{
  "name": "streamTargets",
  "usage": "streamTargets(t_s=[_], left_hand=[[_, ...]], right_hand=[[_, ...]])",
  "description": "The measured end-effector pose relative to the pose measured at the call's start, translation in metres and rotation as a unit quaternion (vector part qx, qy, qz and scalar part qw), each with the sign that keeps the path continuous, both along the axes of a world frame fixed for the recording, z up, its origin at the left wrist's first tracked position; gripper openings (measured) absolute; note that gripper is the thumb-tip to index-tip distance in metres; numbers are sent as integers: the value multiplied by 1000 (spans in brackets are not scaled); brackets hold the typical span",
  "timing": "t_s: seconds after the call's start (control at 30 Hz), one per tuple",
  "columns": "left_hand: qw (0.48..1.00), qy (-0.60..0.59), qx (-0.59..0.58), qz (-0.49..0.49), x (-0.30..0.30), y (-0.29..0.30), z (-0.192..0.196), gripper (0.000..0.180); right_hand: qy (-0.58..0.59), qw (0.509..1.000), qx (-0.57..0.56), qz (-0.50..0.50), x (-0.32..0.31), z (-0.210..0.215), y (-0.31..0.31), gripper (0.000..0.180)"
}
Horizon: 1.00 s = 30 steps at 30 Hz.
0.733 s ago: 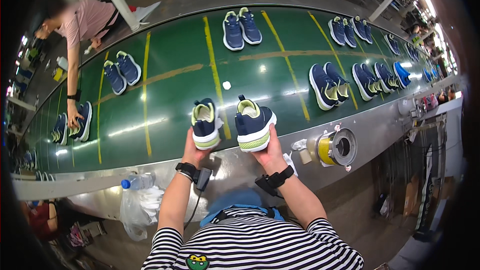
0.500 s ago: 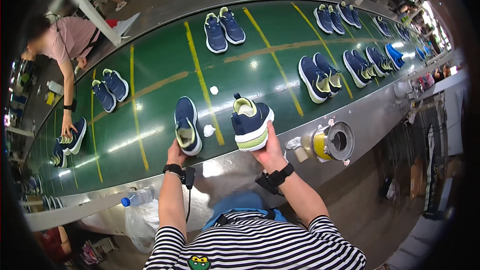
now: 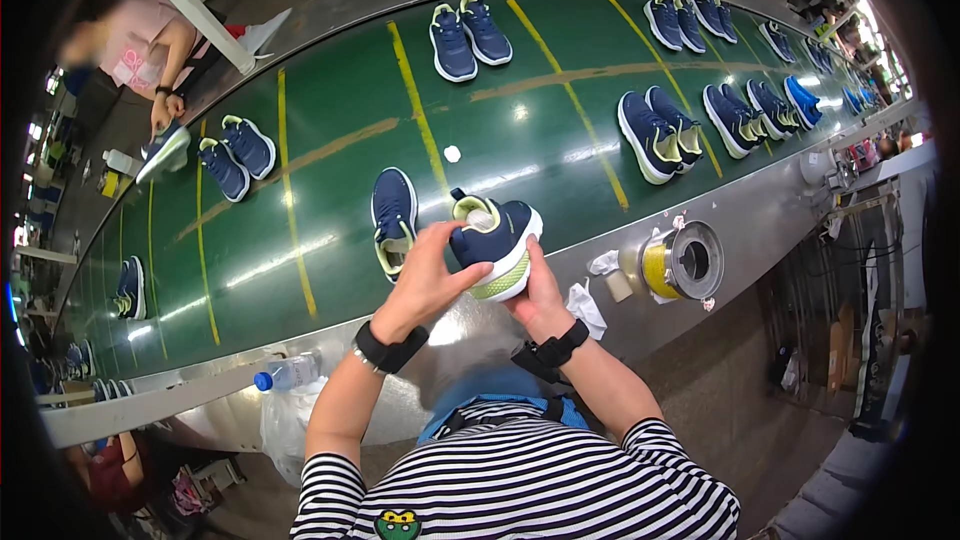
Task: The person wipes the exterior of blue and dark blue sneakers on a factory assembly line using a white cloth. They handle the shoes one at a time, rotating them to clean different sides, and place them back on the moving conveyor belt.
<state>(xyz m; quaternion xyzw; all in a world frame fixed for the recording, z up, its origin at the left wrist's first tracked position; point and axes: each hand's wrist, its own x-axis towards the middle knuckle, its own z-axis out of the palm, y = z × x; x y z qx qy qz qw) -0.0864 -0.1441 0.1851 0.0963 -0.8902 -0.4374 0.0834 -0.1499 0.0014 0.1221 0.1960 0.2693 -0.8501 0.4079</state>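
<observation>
My right hand point(image 3: 541, 292) holds a navy sneaker point(image 3: 505, 232) with a white and lime sole, tilted over the near edge of the green belt. It grips the shoe from below on the right, by the sole. My left hand point(image 3: 428, 278) is closed about the heel, fingers at the collar and thumb across the back. Pale stuffing shows inside the collar. Just left of it, a second navy sneaker point(image 3: 393, 208) lies on the belt, toe pointing away. My left hand partly covers its heel end.
Pairs of navy sneakers point(image 3: 470, 37) stand along the green belt point(image 3: 350, 180). On the metal edge are crumpled white paper point(image 3: 586, 312) and a yellow tape roll point(image 3: 660, 270). A bottle point(image 3: 290, 373) is at lower left. At far left, a co-worker's hands hold a shoe point(image 3: 165, 150).
My left hand has left the sneaker on the belt and come onto the heel of the one in my right hand. White paper now lies beside my right wrist. The co-worker has lifted a shoe.
</observation>
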Motion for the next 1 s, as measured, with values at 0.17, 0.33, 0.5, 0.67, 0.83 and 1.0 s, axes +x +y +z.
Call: streamTargets(t_s=[0.17, 0.33, 0.5, 0.67, 0.83, 1.0], left_hand=[[973, -166, 143, -74, 9, -3, 9, 38], [961, -106, 237, -91, 23, -3, -2, 37], [978, -142, 116, -105, 31, 8, 20, 34], [990, -127, 18, -59, 70, 30, 61, 33], [987, -120, -104, -25, 110, 55, 44, 29], [973, -154, -171, -21, 125, 67, -24, 25]], right_hand=[[21, 999, 28, 2, 15, 1, 11, 47], [-14, 999, 25, 16, 26, 2, 19, 47], [-4, 998, 0, 66, 35, 8, 27, 43], [180, 934, 229, 208, 42, -15, 83, 42], [500, 587, 635, 54, 31, -73, 148, 26], [549, 473, 687, 60, 19, -104, 137, 16]])
